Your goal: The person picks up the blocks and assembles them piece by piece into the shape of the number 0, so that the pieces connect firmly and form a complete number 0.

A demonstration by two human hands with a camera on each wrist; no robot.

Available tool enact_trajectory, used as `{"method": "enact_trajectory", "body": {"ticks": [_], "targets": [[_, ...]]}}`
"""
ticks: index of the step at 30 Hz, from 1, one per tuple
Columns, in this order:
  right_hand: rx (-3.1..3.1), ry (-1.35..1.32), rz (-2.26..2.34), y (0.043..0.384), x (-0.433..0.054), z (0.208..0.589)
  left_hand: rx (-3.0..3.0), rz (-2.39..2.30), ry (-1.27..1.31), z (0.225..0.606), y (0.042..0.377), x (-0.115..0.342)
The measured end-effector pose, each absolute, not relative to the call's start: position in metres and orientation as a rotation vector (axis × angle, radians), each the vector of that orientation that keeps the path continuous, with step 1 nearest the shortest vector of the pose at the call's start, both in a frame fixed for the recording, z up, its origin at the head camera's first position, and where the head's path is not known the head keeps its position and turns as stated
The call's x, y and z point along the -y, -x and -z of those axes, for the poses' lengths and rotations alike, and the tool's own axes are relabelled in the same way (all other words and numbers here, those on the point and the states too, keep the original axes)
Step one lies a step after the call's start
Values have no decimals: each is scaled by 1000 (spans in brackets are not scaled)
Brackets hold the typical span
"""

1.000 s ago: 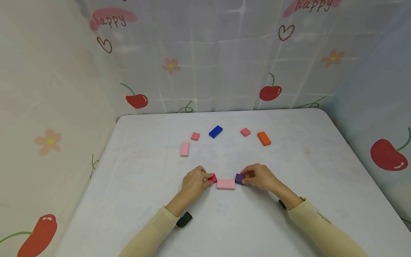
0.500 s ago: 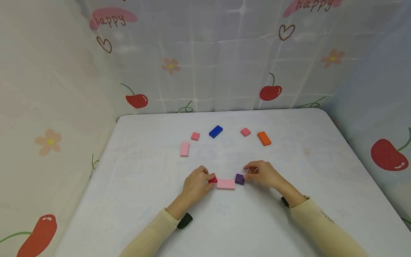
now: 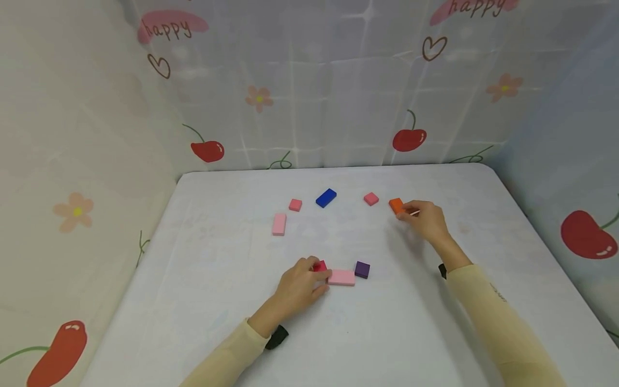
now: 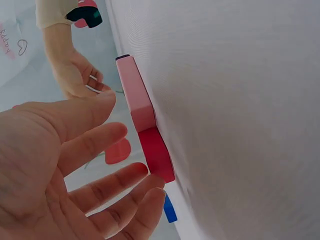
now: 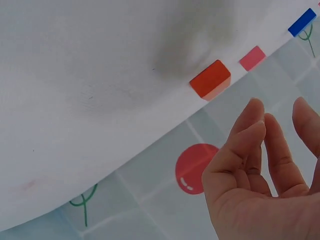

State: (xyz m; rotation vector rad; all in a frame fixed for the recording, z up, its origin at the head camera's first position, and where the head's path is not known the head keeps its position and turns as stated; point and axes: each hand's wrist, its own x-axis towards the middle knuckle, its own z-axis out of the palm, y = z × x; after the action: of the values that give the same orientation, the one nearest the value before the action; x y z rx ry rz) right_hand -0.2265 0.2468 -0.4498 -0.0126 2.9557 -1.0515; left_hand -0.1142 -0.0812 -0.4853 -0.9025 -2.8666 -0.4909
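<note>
Backdrop, tabletop, left hand, right hand, eight blocks

Backdrop: pale hanging cloth, cherry-and-flower print, enclosing the far side and both flanks.
Tabletop: white, rounded far corners.
Sleeves, two, cream: left sleeve entering at lower centre-left, right sleeve at lower right.
Left hand: fingers spread and gently bent, thumb well apart, gripping nothing; fingertips right by the red block, contact uncertain.
Right hand: raised over the far right, fingers loosely bent, gap between thumb and fingers, grasping nothing; fingertips overlap the near end of the orange block from above, but the right wrist view shows them apart from it.
Wrist pieces, two, black: left wrist piece, right wrist piece.
Oblong blocks, four, all flat: near pink block, centre front, lying crosswise; far pink block, left, lying lengthwise; blue block, far middle, set diagonally; orange block, far right, angled.
Short blocks, four: red block, against the left end of the near pink block; purple block, just beside its right end, slightly turned; left coral block, between far pink and blue; right coral block, between blue and orange.
</note>
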Motion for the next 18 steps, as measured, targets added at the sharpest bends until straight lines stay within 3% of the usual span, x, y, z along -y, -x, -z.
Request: {"method": "enact_trajectory", "body": {"ticks": [18], "targets": [[-2858, -194, 961, 268, -260, 468, 2840, 419, 1008, 490, 113, 84]]}}
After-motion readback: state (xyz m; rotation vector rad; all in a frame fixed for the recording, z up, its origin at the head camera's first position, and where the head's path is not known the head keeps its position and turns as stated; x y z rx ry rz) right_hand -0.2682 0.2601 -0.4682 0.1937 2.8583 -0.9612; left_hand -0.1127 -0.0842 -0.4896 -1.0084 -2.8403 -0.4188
